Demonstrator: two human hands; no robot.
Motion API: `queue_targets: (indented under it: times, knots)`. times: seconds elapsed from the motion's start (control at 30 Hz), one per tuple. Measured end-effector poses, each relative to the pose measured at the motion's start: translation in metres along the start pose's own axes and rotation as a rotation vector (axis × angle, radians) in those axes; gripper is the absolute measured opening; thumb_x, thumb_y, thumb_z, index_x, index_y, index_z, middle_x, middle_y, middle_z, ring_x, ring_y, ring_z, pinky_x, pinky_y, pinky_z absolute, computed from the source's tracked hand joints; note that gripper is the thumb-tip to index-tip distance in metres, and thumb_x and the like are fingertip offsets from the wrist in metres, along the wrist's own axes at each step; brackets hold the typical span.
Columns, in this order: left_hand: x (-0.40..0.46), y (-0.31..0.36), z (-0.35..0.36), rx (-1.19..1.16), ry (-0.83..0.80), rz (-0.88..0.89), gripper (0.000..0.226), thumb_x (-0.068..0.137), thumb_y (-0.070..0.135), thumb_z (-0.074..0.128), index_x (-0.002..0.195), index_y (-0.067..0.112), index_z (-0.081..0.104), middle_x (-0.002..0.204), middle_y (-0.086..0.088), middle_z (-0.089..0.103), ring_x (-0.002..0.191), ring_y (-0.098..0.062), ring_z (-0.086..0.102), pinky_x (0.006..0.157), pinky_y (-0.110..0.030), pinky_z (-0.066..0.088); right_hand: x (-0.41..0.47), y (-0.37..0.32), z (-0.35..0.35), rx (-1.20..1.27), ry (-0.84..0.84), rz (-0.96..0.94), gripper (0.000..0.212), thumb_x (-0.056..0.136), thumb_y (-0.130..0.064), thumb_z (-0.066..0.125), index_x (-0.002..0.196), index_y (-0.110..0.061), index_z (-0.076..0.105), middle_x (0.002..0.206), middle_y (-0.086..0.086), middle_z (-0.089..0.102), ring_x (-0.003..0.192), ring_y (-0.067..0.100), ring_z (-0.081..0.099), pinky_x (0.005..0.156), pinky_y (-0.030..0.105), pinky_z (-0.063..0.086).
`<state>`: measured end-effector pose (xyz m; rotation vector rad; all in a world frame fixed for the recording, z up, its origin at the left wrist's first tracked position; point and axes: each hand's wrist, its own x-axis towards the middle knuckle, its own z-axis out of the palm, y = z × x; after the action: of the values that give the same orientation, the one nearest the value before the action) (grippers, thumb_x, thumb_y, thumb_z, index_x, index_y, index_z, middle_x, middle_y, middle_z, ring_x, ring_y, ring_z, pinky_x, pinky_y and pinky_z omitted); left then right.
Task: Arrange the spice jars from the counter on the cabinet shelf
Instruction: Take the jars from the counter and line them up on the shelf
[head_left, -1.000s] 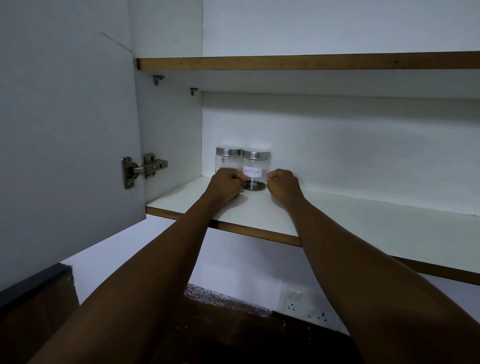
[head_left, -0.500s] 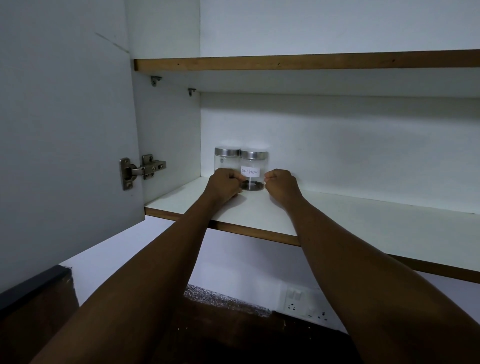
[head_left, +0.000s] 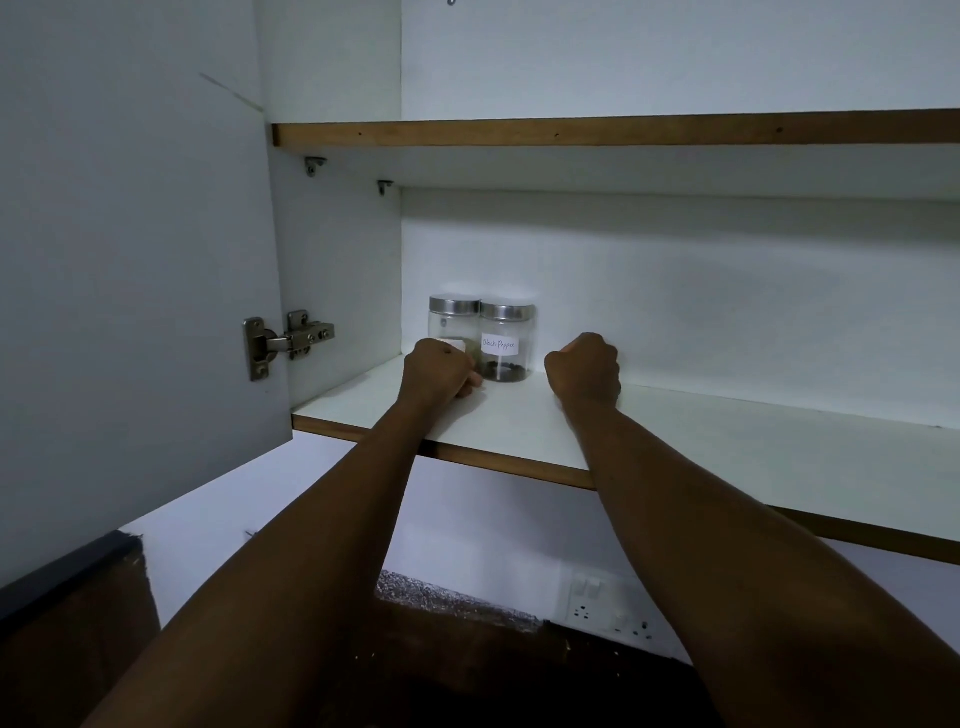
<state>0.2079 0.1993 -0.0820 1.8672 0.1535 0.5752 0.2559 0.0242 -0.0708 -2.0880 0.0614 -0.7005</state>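
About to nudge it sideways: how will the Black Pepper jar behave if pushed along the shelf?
The Black Pepper jar looks nearly empty, only a dark layer at its bottom, so probably light. Clear walls look rigid and maybe breakable. Its flat base on the smooth white shelf should slide easily. It seems to touch the neighbouring jar, so a leftward push likely moves both.

right hand (head_left: 584, 371): off the Black Pepper jar (head_left: 505, 344) now, curled in a fist on the shelf (head_left: 675, 441), apart to the jar's right
left hand (head_left: 439, 371): off that jar too, knuckles now in front of the left jar (head_left: 453, 325)
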Motion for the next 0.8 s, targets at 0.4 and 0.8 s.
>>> queue_targets:
  times: [0.4,0.8]
  knots:
    - [-0.122,0.018,0.037,0.772,0.066,0.387,0.027,0.093,0.02,0.049,0.088,0.008,0.073,0.086,-0.01,0.072,0.088,-0.029,0.066,0.076,-0.039,0.05,-0.082,0.006,-0.063,-0.292,-0.332,-0.321,0.014,0.085,-0.016,0.059,0.076,-0.007,0.053,0.082,0.011,0.063,0.077,0.033,0.063,0.057,0.03,0.044]
    - [-0.367,-0.13,0.201,0.138,-0.572,0.525,0.059,0.096,0.0,0.059,0.153,-0.005,0.045,0.16,-0.021,0.045,0.152,-0.034,0.04,0.129,-0.048,0.029,-0.29,0.299,-0.155,0.008,-0.192,0.027,0.02,0.096,-0.006,0.046,0.102,-0.006,0.066,0.093,0.011,0.071,0.088,0.021,0.068,0.084,0.034,0.055]
